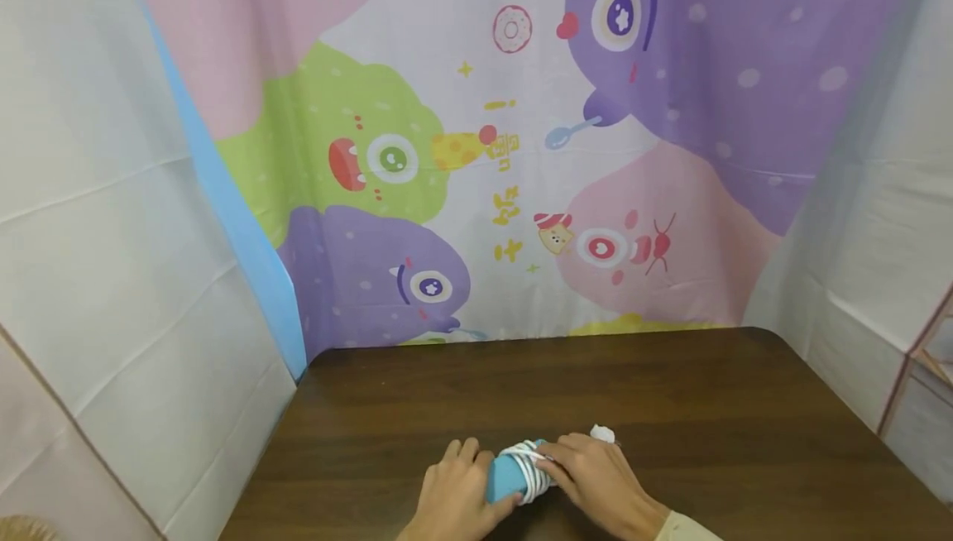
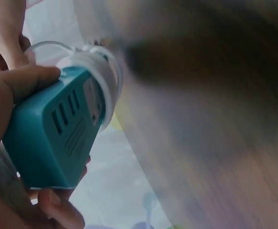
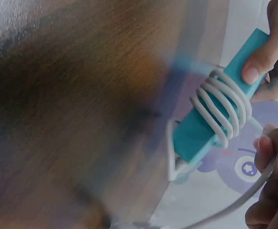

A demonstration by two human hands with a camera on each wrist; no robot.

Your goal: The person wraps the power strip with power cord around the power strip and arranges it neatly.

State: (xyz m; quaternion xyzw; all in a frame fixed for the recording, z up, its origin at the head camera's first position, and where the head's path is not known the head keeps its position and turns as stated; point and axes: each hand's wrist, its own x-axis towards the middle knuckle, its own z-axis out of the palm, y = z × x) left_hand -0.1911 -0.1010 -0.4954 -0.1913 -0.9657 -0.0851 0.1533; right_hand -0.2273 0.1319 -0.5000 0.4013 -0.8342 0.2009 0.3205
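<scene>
A teal power strip (image 1: 505,479) with slots along one end (image 2: 65,110) is held above the table, white cord (image 1: 532,475) wound round it in several loops. My left hand (image 1: 456,487) grips the bare end of the strip, thumb along one side. At the other end, my right hand (image 1: 599,479) pinches the cord, whose free length (image 3: 234,205) runs off below it in the right wrist view. One corner of the strip has a cord bend (image 3: 171,157) beside it. A small white piece (image 1: 602,433) shows behind the right hand; its kind cannot be told.
The dark brown wooden table (image 1: 521,384) stretches out beyond both hands to a curtain (image 1: 514,293) with cartoon monsters at its back edge. Pale cloth panels (image 1: 134,276) hang at the left and right sides.
</scene>
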